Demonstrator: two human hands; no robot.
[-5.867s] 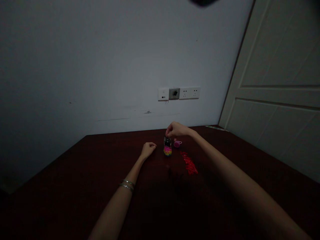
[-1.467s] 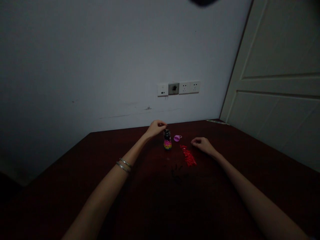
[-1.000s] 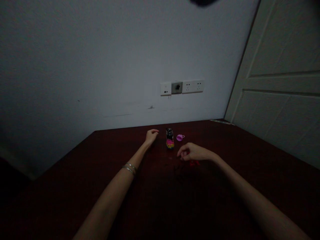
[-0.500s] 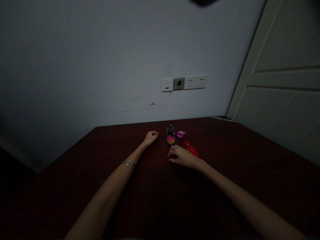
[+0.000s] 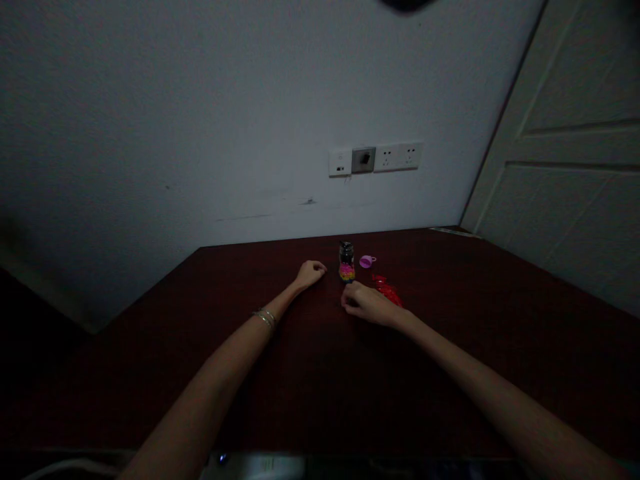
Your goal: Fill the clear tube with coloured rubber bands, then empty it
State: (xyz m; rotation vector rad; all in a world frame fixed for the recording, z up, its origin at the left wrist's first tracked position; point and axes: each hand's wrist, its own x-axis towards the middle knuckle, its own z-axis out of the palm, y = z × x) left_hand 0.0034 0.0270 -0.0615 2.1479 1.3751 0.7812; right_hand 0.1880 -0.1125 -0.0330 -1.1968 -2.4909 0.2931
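A small clear jar (image 5: pixel 347 257) stands upright on the dark red-brown table (image 5: pixel 280 373), with pink, yellow and other bright bits in its lower part and a dark upper part. My right hand (image 5: pixel 369 303) is just in front of the jar, fingers bent and pinched together; whatever they may hold is too small and dim to make out. To the jar's left, my left hand (image 5: pixel 311 272) rests on the table, fingers curled in, with nothing visible in them. Beside the right hand lies a crinkled, shiny red thing (image 5: pixel 387 289), partly hidden by that hand.
A small purple cup-shaped piece with a loop (image 5: pixel 367 261) lies right of the jar. Behind the table rises a pale wall with sockets (image 5: pixel 397 157). A panelled door (image 5: pixel 565 173) stands to the right. Along the table's near edge a pale object (image 5: pixel 255 465) shows. The light is dim.
The camera view has tilted and shifted slightly, so the table's near edge now shows. My right hand's fingers look drawn closer together near the jar. The left hand stays about where it was.
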